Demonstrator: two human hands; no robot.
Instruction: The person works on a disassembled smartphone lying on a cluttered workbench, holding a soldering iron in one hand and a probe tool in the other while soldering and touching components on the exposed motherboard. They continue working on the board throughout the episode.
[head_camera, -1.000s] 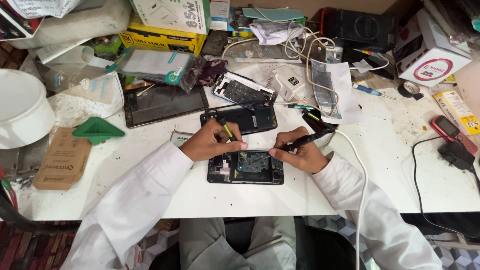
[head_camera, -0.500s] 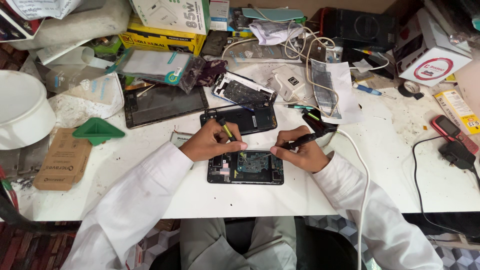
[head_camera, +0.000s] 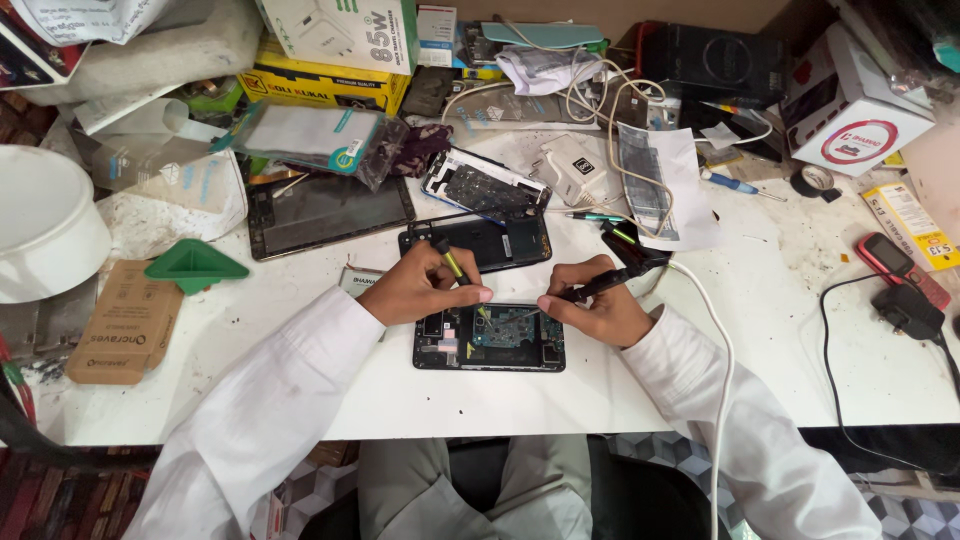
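Opened phone (head_camera: 490, 340) flat, circuit board exposed, table edge.

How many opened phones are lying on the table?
3: one under the hands, one black just behind it, and one further back, near the charger. Clutter may hide others.

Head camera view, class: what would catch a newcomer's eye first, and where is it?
Dead centre, an opened phone lies on the white table, circuit board exposed. The left hand holds a yellow-handled tool and the right hand a black corded tool, tips meeting over the board. Boxes, cables and dismantled phones crowd the table's far edge.
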